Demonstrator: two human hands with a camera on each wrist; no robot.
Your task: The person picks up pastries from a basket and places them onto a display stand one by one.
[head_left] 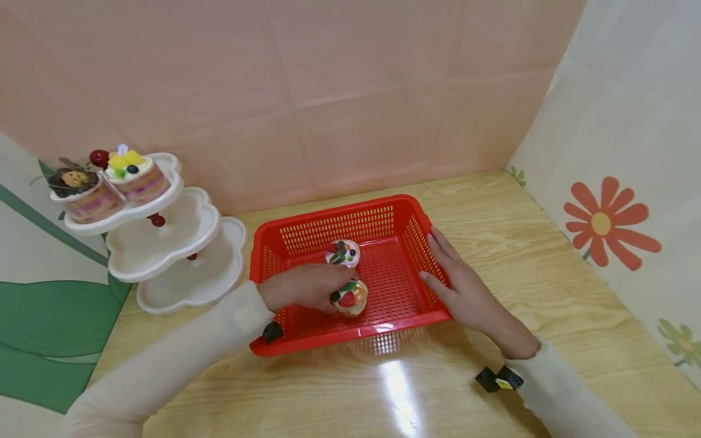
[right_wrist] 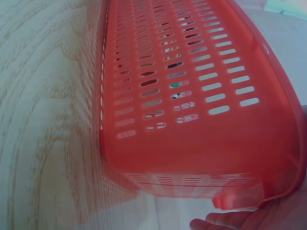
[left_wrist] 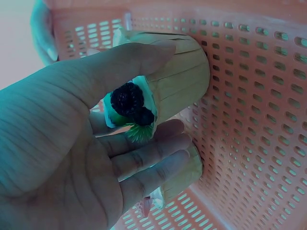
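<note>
Inside the red basket point(head_left: 383, 328) my left hand point(head_left: 320, 287) holds a toy cupcake point(head_left: 353, 299) topped with fruit. In the left wrist view, the thumb lies along the pale pleated side of this cupcake point(left_wrist: 182, 76), with the fingers on its other side; dark berries show on top. Just behind it in the basket stands a second cupcake point(head_left: 344, 252), partly covered by the hand. My right hand point(head_left: 465, 292) grips the basket's right wall, thumb over the rim on the inner side. Its fingers point(right_wrist: 230, 220) show by the rim in the right wrist view.
To the left stands a white three-tier stand point(head_left: 164, 234). Its top tier carries a fruit-topped cake cup point(head_left: 139, 179) and a chocolate-topped cake cup point(head_left: 87, 198). The wooden table point(head_left: 493, 225) meets a pink backdrop point(head_left: 350, 121) behind and a flower-printed sheet at the right.
</note>
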